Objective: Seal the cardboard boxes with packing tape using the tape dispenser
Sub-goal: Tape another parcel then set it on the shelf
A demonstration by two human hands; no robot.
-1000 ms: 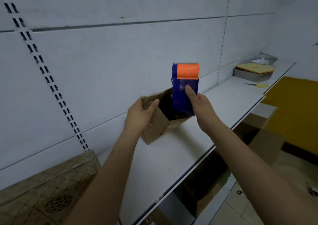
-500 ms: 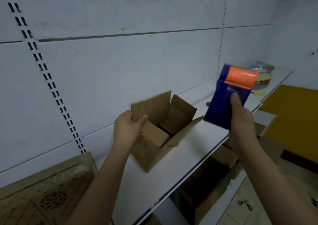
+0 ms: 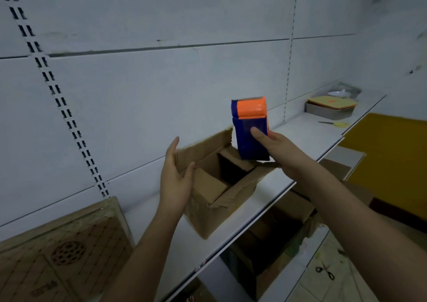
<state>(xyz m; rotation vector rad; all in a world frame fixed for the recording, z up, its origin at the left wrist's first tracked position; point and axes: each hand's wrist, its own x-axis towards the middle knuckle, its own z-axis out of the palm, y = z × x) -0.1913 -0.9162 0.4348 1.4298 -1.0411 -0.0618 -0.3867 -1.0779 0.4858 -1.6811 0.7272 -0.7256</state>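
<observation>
The open cardboard box [image 3: 221,186] sits at the shelf [image 3: 300,135] front edge. Left hand [image 3: 176,179], fingers straight, touches its flap. Right hand [image 3: 277,149] grips a blue-and-orange package [image 3: 250,128] above the box.

dim, cool light | soft overall focus | wide-angle bending at edges | faint shadows

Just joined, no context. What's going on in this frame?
A person is packing at a white shelf. The right hand grips a blue and orange package upright above an open cardboard box, whose flaps are still up. The left hand touches the box's left side, fingers straight. No tape dispenser shows; nothing is sealed yet.
</observation>
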